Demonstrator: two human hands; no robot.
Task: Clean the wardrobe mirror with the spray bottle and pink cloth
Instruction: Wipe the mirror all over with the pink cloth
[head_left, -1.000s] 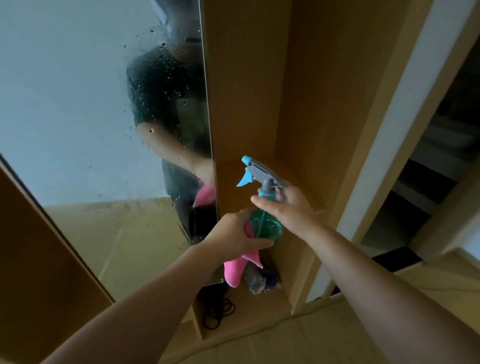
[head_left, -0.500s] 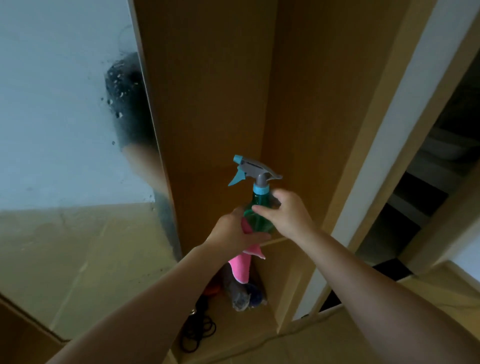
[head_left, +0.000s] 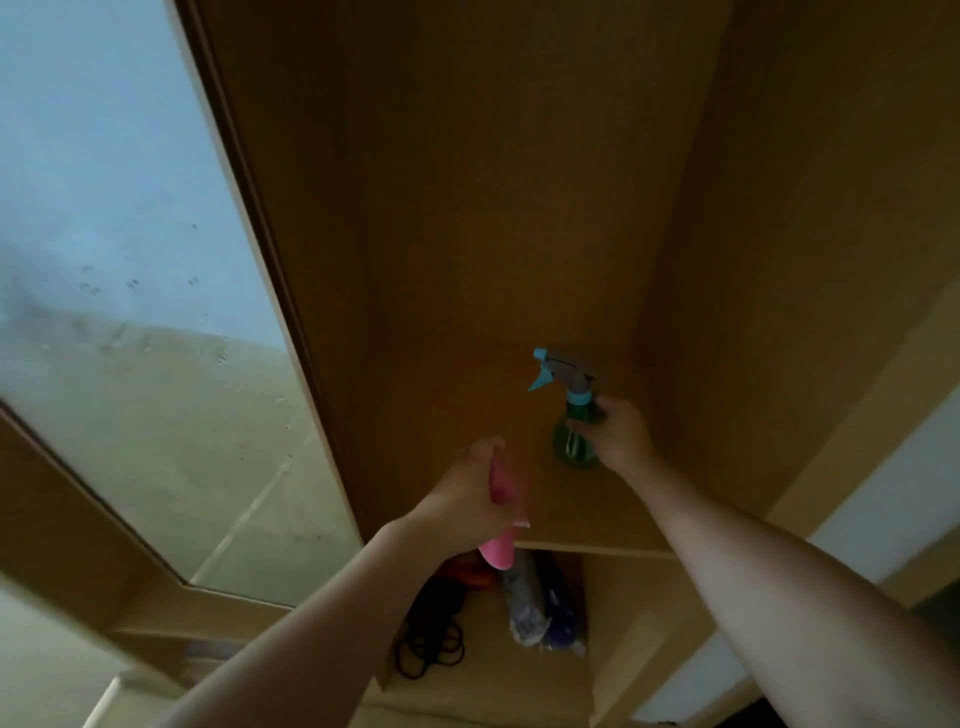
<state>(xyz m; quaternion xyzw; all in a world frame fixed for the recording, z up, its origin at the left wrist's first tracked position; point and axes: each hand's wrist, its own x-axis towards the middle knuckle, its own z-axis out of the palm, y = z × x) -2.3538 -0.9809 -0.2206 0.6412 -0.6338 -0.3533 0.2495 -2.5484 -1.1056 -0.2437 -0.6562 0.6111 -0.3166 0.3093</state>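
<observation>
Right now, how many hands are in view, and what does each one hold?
2. The left hand grips the pink cloth near the centre; the right hand holds the spray bottle just to its right. None seems hidden.

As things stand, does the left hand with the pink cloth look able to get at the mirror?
Probably yes. The left hand grips the pink cloth right of the mirror, with nothing blocking the way; the right hand holds the spray bottle farther right.
</observation>
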